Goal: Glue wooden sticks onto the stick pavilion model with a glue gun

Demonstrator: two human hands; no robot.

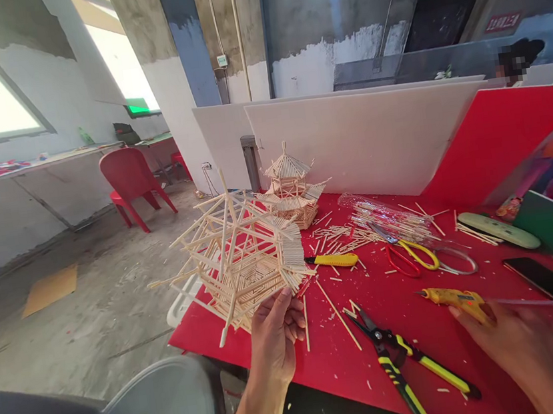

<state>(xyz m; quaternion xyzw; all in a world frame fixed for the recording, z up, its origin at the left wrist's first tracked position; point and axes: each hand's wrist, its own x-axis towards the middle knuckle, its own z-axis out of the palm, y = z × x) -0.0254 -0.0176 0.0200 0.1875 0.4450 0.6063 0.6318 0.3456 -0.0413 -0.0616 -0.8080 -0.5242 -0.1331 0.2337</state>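
Note:
My left hand (275, 333) holds up a roof-like frame of thin wooden sticks (237, 255), tilted on its side over the red table's left corner, with fingers gripping its lower edge. My right hand (518, 345) lies on the red table (336, 361) with its fingers around the yellow glue gun (456, 299); the hand is blurred. A finished small stick pagoda (290, 188) stands upright farther back on the table.
Black-and-yellow cutters (407, 365), a yellow knife (332, 260), red and yellow scissors (411, 254), a bag of sticks (388, 217), a dark phone (552, 280) and loose sticks lie on the table. White boards (349, 137) stand behind. A red chair (129, 181) is on the floor at left.

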